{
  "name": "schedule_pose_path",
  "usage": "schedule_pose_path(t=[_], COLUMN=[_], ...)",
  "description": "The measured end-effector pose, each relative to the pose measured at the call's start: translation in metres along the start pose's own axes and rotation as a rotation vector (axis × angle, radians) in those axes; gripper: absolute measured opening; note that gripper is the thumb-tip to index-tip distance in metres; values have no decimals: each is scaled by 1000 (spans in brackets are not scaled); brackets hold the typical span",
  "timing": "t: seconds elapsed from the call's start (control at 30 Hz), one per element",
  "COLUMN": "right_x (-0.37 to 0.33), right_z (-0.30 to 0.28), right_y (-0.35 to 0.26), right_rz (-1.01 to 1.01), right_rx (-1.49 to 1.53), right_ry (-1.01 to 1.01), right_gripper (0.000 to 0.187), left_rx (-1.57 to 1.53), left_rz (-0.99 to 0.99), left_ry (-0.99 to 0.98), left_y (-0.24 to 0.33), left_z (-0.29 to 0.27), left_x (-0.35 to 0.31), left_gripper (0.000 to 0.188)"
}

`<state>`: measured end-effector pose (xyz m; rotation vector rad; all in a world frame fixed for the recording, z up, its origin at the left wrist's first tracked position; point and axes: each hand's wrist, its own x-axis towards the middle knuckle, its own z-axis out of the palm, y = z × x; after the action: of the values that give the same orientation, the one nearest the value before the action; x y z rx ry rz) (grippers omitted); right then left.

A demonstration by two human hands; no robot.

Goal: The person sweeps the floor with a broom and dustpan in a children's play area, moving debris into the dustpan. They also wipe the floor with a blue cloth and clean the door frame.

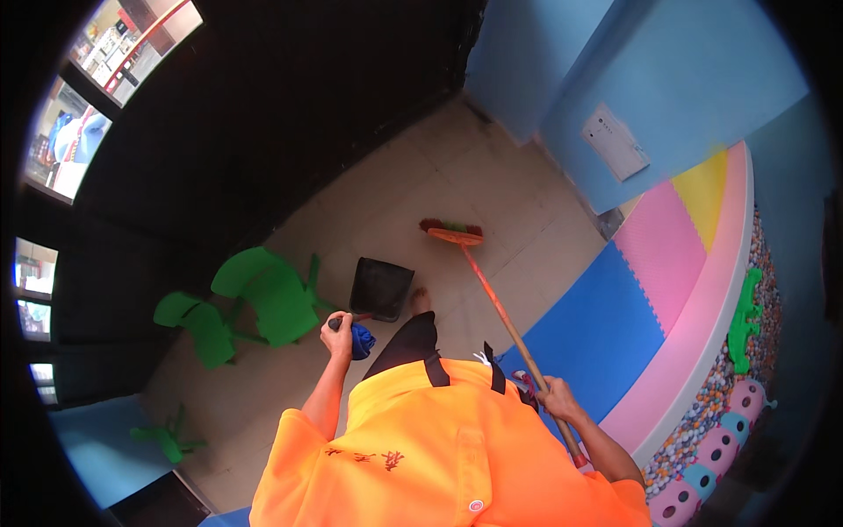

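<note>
My left hand [337,341] is closed round the handle of a black dustpan [383,288], whose pan is held out ahead of me near my bare foot [422,300]. Against that hand hangs a bunched blue cloth or bag [362,342]; whether the fingers grip it too I cannot tell. On the right, my right hand [558,400] wraps round the long stick of a broom [497,304]. The broom's orange head [453,234], with dark red and green bristles, is out in front over the tiled floor, to the right of the dustpan and apart from it.
Green plastic chairs [279,299] stand at the left by a dark wall [263,114]. Blue, pink and yellow foam mats [606,325] lie to the right, beside a curved pink-and-white edge [739,228] and a ball pit [702,400]. A blue wall [667,79] rises ahead.
</note>
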<state>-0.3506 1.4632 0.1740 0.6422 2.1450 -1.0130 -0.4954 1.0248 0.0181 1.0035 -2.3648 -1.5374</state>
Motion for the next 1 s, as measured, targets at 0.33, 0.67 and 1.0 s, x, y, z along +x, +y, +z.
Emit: schedule_pose_path(t=[0.33,0.67,1.0], right_x=[121,356,494], right_z=[-121,-259,-308], right_y=[-111,-255,-307], right_rz=[-21,-331,-531], right_rx=[-55,-244,-426], right_ry=[-24,5,22], right_gripper=[30,16,43], left_rx=[8,-90,-112], left_rz=[-85,-153,-239], left_ry=[27,380,661], left_y=[74,127,141], left_z=[48,62,69], left_x=[49,29,-17], left_gripper=[14,12,13])
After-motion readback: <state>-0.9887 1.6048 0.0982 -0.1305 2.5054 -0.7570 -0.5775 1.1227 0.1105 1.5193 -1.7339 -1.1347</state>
